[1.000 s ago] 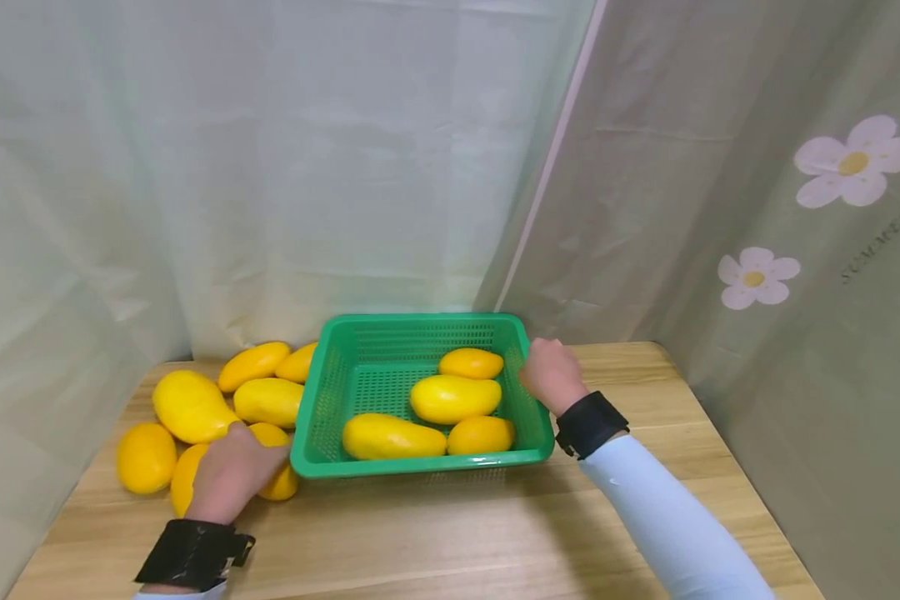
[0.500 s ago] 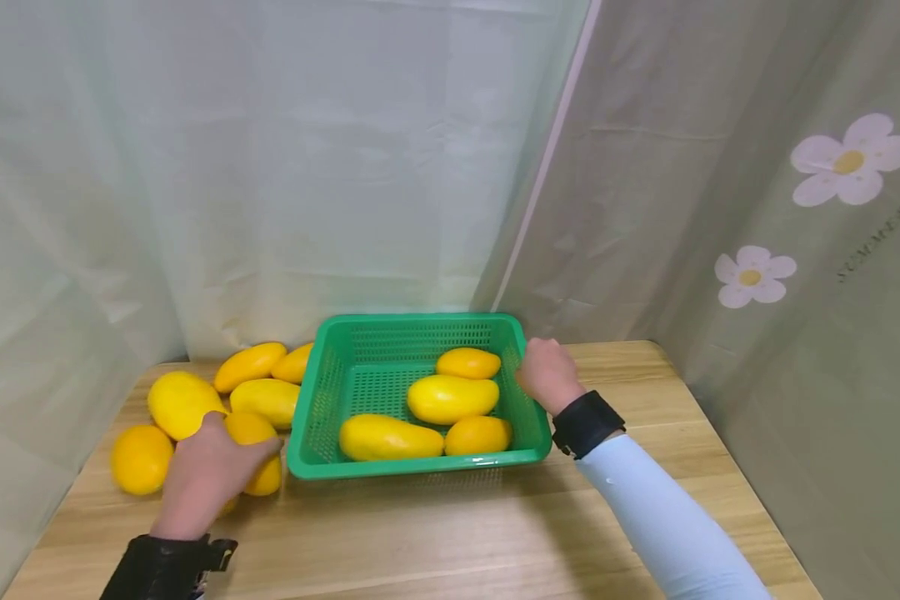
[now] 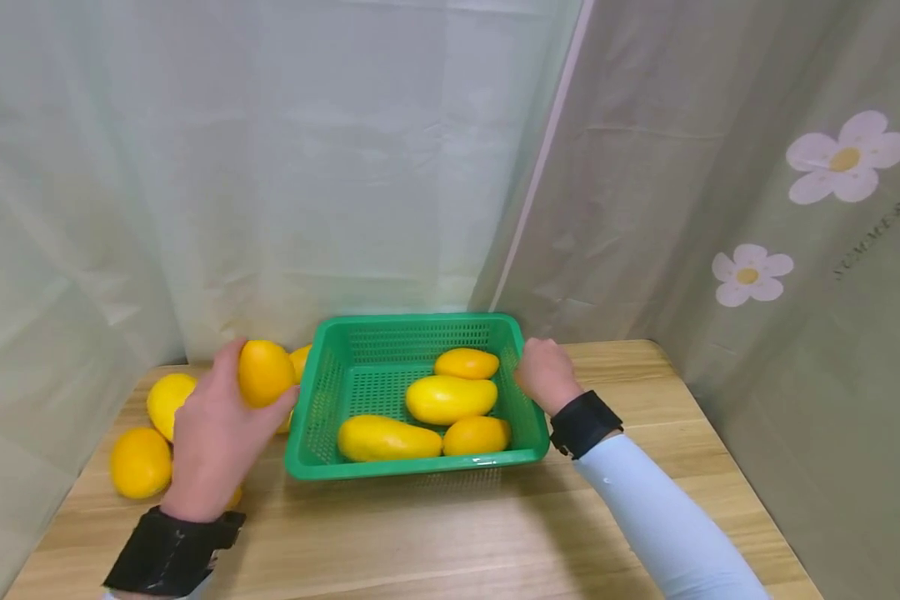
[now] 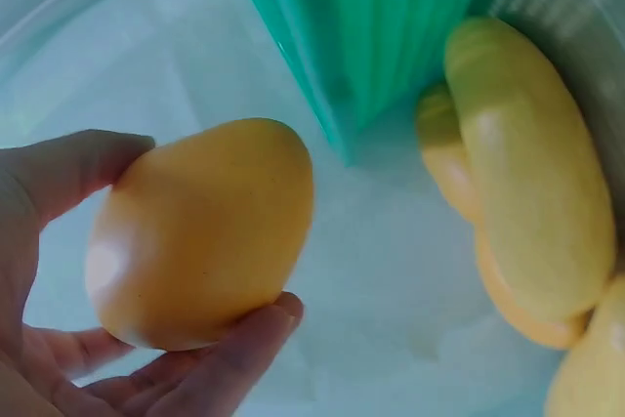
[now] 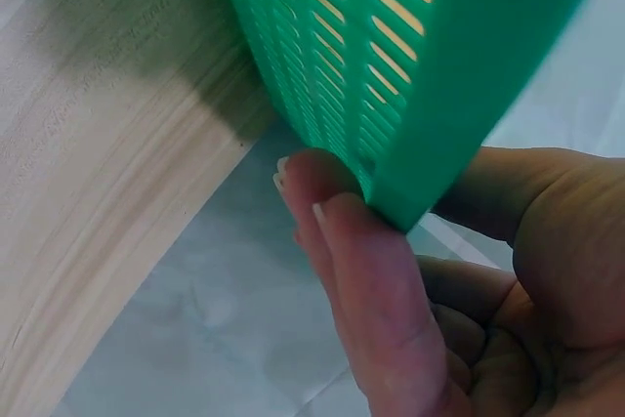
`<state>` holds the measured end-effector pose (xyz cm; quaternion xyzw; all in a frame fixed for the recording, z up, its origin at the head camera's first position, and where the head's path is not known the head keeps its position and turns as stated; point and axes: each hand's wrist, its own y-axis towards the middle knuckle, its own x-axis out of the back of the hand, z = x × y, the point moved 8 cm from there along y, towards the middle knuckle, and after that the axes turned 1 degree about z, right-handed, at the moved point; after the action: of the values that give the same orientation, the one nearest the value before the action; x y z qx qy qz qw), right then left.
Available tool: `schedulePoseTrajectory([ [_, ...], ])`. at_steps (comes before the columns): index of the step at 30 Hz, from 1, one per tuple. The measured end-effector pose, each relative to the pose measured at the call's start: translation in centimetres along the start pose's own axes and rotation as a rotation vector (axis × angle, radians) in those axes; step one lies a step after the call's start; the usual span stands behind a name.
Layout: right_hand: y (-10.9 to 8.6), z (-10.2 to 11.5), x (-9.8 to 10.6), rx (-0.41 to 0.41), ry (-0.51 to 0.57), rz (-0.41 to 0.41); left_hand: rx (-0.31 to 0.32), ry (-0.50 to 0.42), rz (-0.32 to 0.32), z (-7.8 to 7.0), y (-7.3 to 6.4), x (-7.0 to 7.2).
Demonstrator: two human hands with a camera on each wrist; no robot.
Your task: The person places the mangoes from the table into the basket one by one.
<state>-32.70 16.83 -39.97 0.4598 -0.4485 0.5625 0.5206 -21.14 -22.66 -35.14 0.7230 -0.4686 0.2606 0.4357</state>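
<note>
My left hand grips an orange-yellow mango, raised above the pile left of the basket. In the left wrist view, the thumb and fingertips clasp this held mango from opposite sides. On the basket's right side, my right hand pinches the rim of the green plastic basket. Fingers lie under the outer edge in the right wrist view, with the thumb on the other side. Inside the basket lie several mangoes, among them a large yellow mango near the middle.
More mangoes sit on the wooden table left of the basket, such as an orange-yellow mango at the far left. Some are partly hidden behind my left hand. A pale curtain hangs behind and beside the table.
My left hand has taken hold of a mango from the front of the pile and lifted it upward. The right hand stays at the basket rim.
</note>
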Motion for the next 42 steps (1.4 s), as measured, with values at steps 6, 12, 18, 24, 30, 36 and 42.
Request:
schedulePoseTrajectory([
  [6, 0.0, 0.1, 0.0, 0.006, 0.004, -0.002, -0.193, -0.036, -0.033, -3.1, 1.2, -0.9],
  [12, 0.0, 0.1, 0.1, 0.005, -0.003, -0.003, -0.311, -0.06, 0.042, -5.1, 3.1, -2.8],
  [18, 0.0, 0.1, 0.1, -0.002, -0.006, -0.004, -0.445, -0.065, 0.186, -6.7, 4.6, -5.6],
  [24, 0.1, 0.1, 0.1, 0.007, -0.024, -0.015, -0.491, -0.016, 0.394, -7.5, 5.7, -9.1],
  [30, 0.1, 0.2, 0.0, -0.002, -0.032, -0.008, -0.49, -0.009, 0.58, -7.6, 5.3, -11.9],
  [36, 0.0, 0.2, 0.1, 0.015, -0.034, -0.017, -0.5, 0.084, 0.679, -7.9, 4.7, -13.3],
  [42, 0.0, 0.2, 0.1, 0.011, -0.026, -0.022, -0.465, 0.139, 0.795, -7.8, 4.0, -14.4],
])
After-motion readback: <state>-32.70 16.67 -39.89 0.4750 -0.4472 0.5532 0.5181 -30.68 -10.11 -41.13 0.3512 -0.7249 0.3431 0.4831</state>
